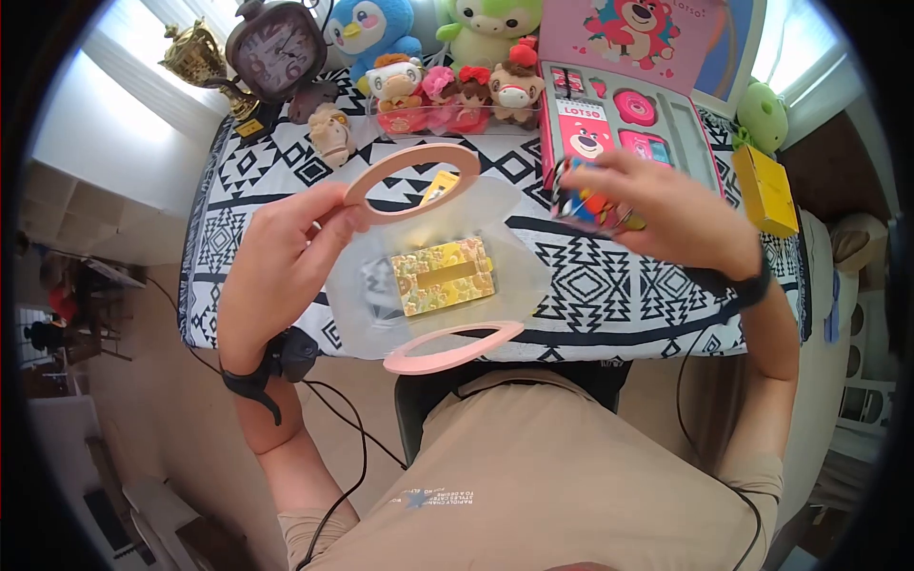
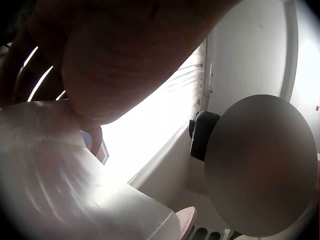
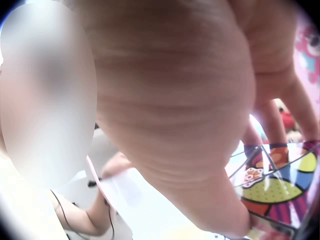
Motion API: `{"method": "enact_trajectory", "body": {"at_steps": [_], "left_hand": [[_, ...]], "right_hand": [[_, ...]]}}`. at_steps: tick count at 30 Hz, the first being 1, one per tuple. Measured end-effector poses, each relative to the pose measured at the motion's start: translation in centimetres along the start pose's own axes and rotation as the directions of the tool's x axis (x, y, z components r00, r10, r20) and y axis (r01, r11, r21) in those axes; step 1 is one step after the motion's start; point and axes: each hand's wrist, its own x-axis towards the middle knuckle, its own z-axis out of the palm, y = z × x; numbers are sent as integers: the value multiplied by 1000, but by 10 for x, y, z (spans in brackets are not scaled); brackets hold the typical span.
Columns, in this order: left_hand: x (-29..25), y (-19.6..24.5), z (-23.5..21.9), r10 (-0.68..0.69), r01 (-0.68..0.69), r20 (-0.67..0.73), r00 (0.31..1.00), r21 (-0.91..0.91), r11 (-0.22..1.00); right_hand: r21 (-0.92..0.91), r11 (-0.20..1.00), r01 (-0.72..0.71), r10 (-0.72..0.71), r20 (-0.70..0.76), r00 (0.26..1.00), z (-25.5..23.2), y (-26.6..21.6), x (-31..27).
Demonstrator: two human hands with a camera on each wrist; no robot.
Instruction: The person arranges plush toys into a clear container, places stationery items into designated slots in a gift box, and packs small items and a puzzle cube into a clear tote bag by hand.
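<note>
My left hand (image 1: 281,252) pinches one round pink handle (image 1: 419,157) of a translucent bag (image 1: 357,319) and holds it up. The bag's other pink handle (image 1: 457,354) leans toward my body. Through the mouth, a yellow patterned box (image 1: 416,297) shows inside, with a smaller yellow item (image 1: 438,187) near the raised handle. In the left wrist view the bag's milky side (image 2: 60,170) hangs below the hand. To the right, my right hand (image 1: 681,214) grips a glossy multicoloured box (image 3: 272,190), its fingers along one side and thumb on the other. That hand is blurred in the head view.
Behind the right hand stands an open pink gift set (image 1: 628,95). Plush toys (image 1: 376,33), small dolls in a clear tray (image 1: 433,119), a dark clock (image 1: 276,48) and a gold trophy (image 1: 195,57) line the back. A yellow box (image 1: 764,190) sits at the right edge of the patterned tablecloth (image 1: 619,314).
</note>
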Motion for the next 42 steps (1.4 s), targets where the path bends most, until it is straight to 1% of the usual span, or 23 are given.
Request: {"method": "enact_trajectory", "body": {"at_steps": [2, 4, 5, 6, 7, 8, 10, 11, 13, 14, 16, 17, 20, 24, 26, 29, 33, 36, 37, 38, 40, 41, 42], "left_hand": [[3, 1, 2, 32, -32, 0, 1000, 12, 999], [7, 3, 4, 54, -54, 26, 998, 9, 998], [8, 4, 5, 64, -64, 25, 998, 7, 998], [9, 6, 6, 65, -65, 24, 998, 8, 998], [10, 7, 6, 126, -127, 9, 992, 46, 991], [9, 8, 7, 186, -185, -3, 982, 85, 979], [7, 10, 7, 148, -147, -8, 989, 44, 988], [6, 10, 6, 120, -120, 9, 993, 85, 989], [5, 4, 5, 61, -62, 11, 998, 129, 990], [4, 1, 4, 56, -57, 7, 998, 129, 990], [2, -4, 2, -3, 3, 9, 1000, 31, 1000], [-1, -4, 2, 16, -16, -21, 1000, -5, 1000], [-2, -4, 2, 1, -1, 6, 1000, 11, 1000], [1, -5, 6, 15, -15, 3, 1000, 33, 999], [0, -7, 9, 77, -76, -14, 997, 37, 996], [-3, -8, 8, 85, -85, 6, 996, 48, 995], [-5, -8, 9, 109, -108, -10, 994, 72, 991], [-7, -7, 6, 52, -52, -1, 999, 34, 998], [-8, -9, 4, 50, -49, -6, 999, 69, 996], [-9, -12, 2, 50, -48, -11, 999, 104, 993], [-13, -19, -1, 9, -8, -33, 999, 38, 999], [-16, -23, -2, -33, 32, -55, 998, -21, 999], [-18, -26, -4, -34, 32, -52, 998, -25, 999]], "right_hand": [[92, 996, 8, 8, -170, 985, -39, -31, 2], [84, 965, 248, -208, -330, 921, -56, -48, 13], [81, 965, 248, -209, -331, 920, -59, -60, 19], [133, 954, 268, -229, -250, 941, -60, -75, 25], [186, 941, 284, -254, -169, 952, -58, -87, 32], [79, 932, 354, -337, -173, 926, -49, -93, 42], [175, 886, 429, -426, -57, 903, -33, -99, 63], [176, 883, 434, -432, -56, 900, -28, -101, 70], [181, 924, 336, -361, 128, 924, -22, -105, 82], [181, 922, 342, -367, 130, 921, -21, -105, 87], [121, 946, 300, -322, 242, 915, -19, -105, 95], [131, 925, 356, -378, 241, 894, -13, -98, 96], [99, 916, 389, -400, 318, 860, -1, -95, 101], [5, 918, 396, -378, 305, 874, 26, -96, 113], [-35, 908, 417, -369, 405, 837, 40, -95, 118], [-19, 909, 416, -376, 392, 840, 55, -92, 119], [-43, 911, 410, -359, 407, 840, 39, -95, 118], [14, 907, 421, -407, 288, 867, -10, -98, 110], [3, 905, 425, -416, 218, 883, -24, -99, 102], [4, 906, 422, -412, 223, 883, -27, -92, 93], [246, 858, 452, -410, -202, 889, -32, -76, 71], [246, 860, 447, -407, -197, 892, -28, -68, 61], [335, 896, 292, -265, -123, 956, -17, -60, 51]]}}
